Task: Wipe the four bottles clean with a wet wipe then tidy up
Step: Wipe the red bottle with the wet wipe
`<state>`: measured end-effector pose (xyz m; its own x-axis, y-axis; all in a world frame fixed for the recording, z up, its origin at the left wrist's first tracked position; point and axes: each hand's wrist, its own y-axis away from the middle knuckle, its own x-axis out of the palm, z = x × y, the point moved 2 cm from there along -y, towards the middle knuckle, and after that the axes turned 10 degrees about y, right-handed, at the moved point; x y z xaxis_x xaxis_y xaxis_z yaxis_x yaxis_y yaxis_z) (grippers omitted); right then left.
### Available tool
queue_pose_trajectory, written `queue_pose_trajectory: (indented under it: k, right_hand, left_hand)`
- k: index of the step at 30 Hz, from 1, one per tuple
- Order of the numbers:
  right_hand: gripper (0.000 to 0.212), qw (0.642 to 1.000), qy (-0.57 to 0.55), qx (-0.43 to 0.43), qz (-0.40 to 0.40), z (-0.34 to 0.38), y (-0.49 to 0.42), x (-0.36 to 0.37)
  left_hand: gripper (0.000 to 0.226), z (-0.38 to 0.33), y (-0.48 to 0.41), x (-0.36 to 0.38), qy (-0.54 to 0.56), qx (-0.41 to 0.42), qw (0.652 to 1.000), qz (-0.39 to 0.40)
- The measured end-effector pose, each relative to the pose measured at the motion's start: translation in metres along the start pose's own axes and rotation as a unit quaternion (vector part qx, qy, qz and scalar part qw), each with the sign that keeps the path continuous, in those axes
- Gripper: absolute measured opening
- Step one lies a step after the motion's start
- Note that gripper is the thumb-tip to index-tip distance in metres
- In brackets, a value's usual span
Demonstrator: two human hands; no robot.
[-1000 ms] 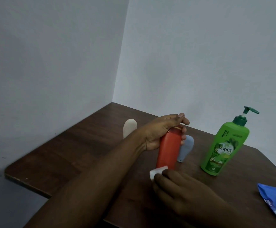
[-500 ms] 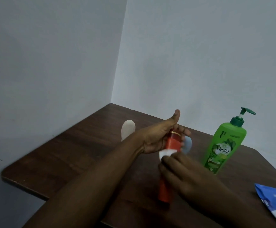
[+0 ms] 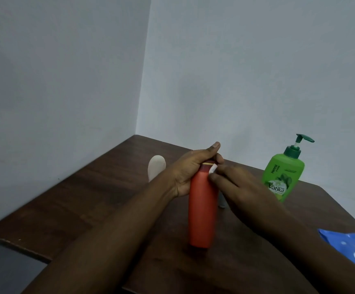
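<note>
Three bottles are plainly shown on the worktop [image 3: 77, 198]. At far left a white bottle [image 3: 156, 168] is stood behind the forearm. Next, the orange bottle [image 3: 203, 209] is gripped near its cap by the left hand [image 3: 189, 172] and held upright, base seemingly on the wood. A wet wipe [image 3: 212, 168] is pinched against its shoulder by the right hand [image 3: 236, 187]. Smooth, stiff plastic is judged light but slippery once damp, so a firm hold at the neck is advised. A green pump bottle [image 3: 283, 177] and blue packet [image 3: 350, 249] are seen further right.

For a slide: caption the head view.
Left hand grips orange plastic bottle; right hand wipes its neck with white wipe.
</note>
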<state>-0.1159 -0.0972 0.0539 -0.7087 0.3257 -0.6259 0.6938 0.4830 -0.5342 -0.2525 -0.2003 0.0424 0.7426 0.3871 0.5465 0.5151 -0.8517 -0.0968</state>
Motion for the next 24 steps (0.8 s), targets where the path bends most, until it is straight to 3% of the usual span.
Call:
queue_pose_trajectory:
  k: [3, 7, 9, 12, 19, 24]
  right_hand:
    - [0.031, 0.999, -0.009, -0.038, 0.018, 0.029, 0.018, 0.001]
    - [0.025, 0.979, 0.017, -0.202, 0.014, 0.067, 0.048, -0.009]
    - [0.045, 0.973, 0.041, -0.227, 0.012, 0.071, 0.051, -0.013]
    - [0.035, 0.982, 0.027, -0.189, 0.003, 0.060, 0.049, -0.010]
    - [0.027, 0.999, -0.026, 0.028, -0.014, 0.005, -0.006, -0.001]
    - [0.036, 0.997, -0.050, 0.054, 0.005, 0.037, 0.022, 0.008]
  left_hand:
    - [0.038, 0.001, 0.001, 0.000, 0.016, 0.006, 1.000, -0.013]
    - [0.045, 0.001, -0.001, -0.004, 0.032, 0.002, 0.999, -0.030]
    - [0.051, 0.000, -0.001, -0.003, 0.038, 0.005, 0.999, -0.027]
    - [0.056, -0.001, 0.000, 0.000, 0.029, 0.006, 0.999, -0.021]
    - [0.055, -0.003, 0.004, -0.003, 0.001, -0.009, 0.999, -0.050]
    - [0.055, -0.001, 0.004, -0.005, 0.023, 0.001, 0.998, -0.055]
